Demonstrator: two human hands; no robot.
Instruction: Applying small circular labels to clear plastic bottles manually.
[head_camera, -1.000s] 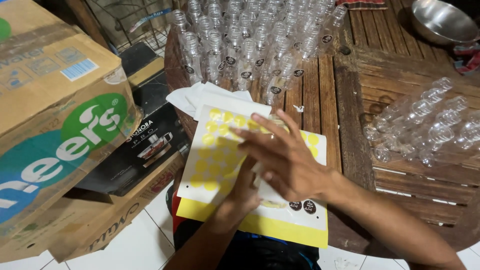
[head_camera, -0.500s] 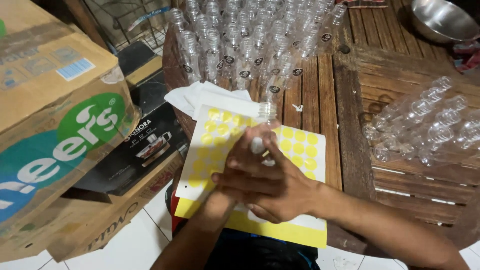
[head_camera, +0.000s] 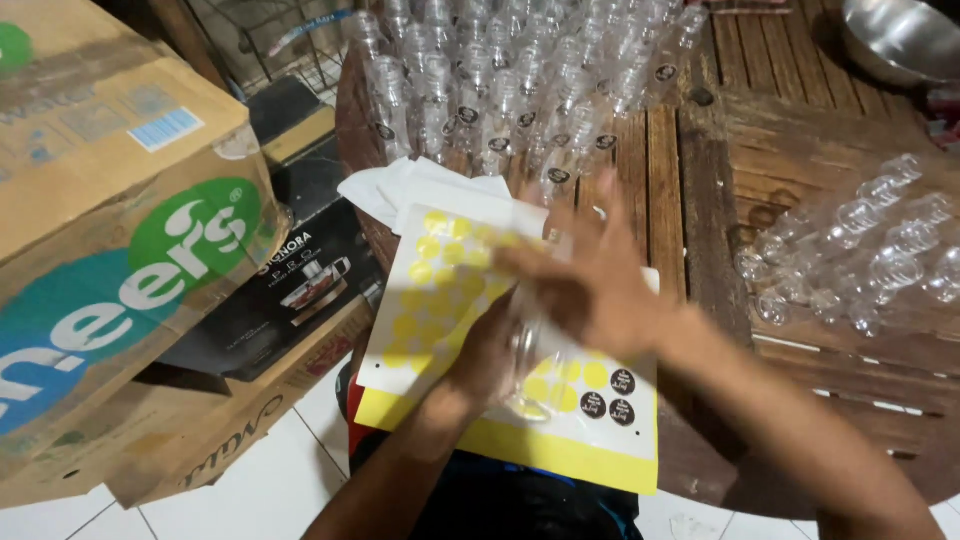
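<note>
My left hand (head_camera: 478, 365) comes up from below and grips a small clear plastic bottle (head_camera: 528, 372), holding it over a yellow sticker sheet (head_camera: 432, 290). Across the upper part of the bottle lies my right hand (head_camera: 592, 285), its fingers stretched out to the left and blurred by motion. The sheet rests at the near edge of a wooden table (head_camera: 700, 190). Most of its round spots are bare yellow. Three black round stickers (head_camera: 610, 396) remain at its lower right corner.
Several clear bottles (head_camera: 520, 90) stand in rows at the back of the table, some with black round labels. More bottles (head_camera: 860, 260) lie on their sides at the right. A metal bowl (head_camera: 900, 35) sits far right. Cardboard boxes (head_camera: 120, 250) and a black appliance box (head_camera: 290, 290) fill the left.
A second ago my right hand pressed on the sheet near the black stickers. It then joined my left hand at the bottle, and it now lies spread across the bottle.
</note>
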